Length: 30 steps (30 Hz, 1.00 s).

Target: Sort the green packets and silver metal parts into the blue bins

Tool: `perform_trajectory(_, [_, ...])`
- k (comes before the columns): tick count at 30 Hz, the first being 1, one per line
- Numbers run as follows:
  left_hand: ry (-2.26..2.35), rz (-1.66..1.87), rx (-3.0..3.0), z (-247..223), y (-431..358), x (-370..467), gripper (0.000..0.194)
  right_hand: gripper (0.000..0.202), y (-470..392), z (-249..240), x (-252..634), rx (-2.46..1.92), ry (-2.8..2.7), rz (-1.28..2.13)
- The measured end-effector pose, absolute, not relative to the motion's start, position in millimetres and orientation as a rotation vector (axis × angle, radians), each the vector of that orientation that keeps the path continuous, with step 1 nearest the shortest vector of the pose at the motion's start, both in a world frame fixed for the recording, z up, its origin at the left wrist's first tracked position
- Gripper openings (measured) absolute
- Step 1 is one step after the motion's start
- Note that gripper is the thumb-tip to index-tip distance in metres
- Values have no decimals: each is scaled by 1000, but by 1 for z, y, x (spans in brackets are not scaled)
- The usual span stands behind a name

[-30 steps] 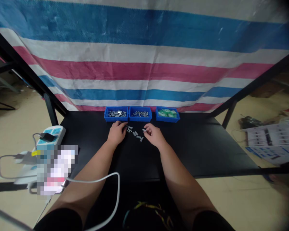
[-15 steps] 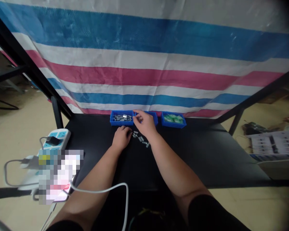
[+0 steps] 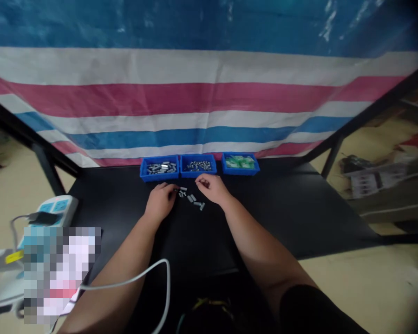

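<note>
On the black table, my left hand point(image 3: 161, 200) rests with its fingers curled and their tips at the left edge of a small loose pile of metal parts point(image 3: 183, 192). Whether it grips one of them is too small to tell. My right hand point(image 3: 212, 187) hovers just in front of the middle blue bin point(image 3: 183, 174), thumb and fingers drawn together in a pinch; anything between them is hidden. Several short silvery cylinders point(image 3: 192, 198) lie between the hands. The left blue bin point(image 3: 153, 177) holds similar cylinders, and the middle one holds smaller metal pieces point(image 3: 200, 165).
A third blue bin point(image 3: 242, 171) with green-and-white packets point(image 3: 239, 161) stands to the right. At the left edge are a power strip point(image 3: 64, 208) and a pixelated device point(image 3: 69, 269). A white cable point(image 3: 167, 278) loops over my left forearm. A striped tarp point(image 3: 195, 99) hangs behind.
My right hand has come back from over the middle bin to the table side in front of it. My left hand stays beside the loose parts. The camera view has shifted.
</note>
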<state>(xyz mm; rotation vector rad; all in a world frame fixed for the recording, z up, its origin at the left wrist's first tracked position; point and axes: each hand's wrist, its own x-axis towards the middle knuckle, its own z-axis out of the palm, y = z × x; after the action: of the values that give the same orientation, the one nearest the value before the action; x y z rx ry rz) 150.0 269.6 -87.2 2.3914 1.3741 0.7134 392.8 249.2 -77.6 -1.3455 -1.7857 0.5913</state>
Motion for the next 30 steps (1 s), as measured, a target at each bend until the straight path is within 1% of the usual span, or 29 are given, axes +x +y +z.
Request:
perform_trajectory(5, [1234, 778, 2462, -84, 269, 154, 33, 11, 246, -64, 397, -1445, -1886, 626])
perform_trajectory(6, [1186, 774, 2469, -83, 268, 155, 35, 17, 244, -60, 399, -1470, -1923, 655])
perform_trajectory(10, [1091, 721, 2480, -78, 265, 161, 35, 66, 232, -50, 403, -1555, -2030, 891])
perform_trajectory(11, [1095, 716, 2478, -78, 265, 163, 35, 72, 229, -50, 401, -1584, -2027, 931])
perform_trajectory(12, [1104, 714, 2475, -78, 265, 164, 35, 74, 227, -51, 399, -1621, -2006, 950])
perform_trajectory(14, [1120, 718, 2463, -78, 266, 165, 32, 70, 225, -56, 392, -1684, -1930, 977])
perform_trajectory(19, [1108, 708, 2401, -77, 265, 164, 26, 44, 224, -65, 375, -1673, -1803, 1041])
perform_trajectory(24, [1091, 676, 2392, -77, 261, 162, 25, 27, 225, -65, 367, -1697, -1841, 818])
perform_trajectory(27, [1101, 650, 2389, -77, 259, 162, 25, 20, 227, -64, 369, -1812, -1844, 644])
perform_trajectory(30, [1118, 634, 2375, -75, 257, 162, 21, 21, 229, -63, 373, -1893, -1823, 559])
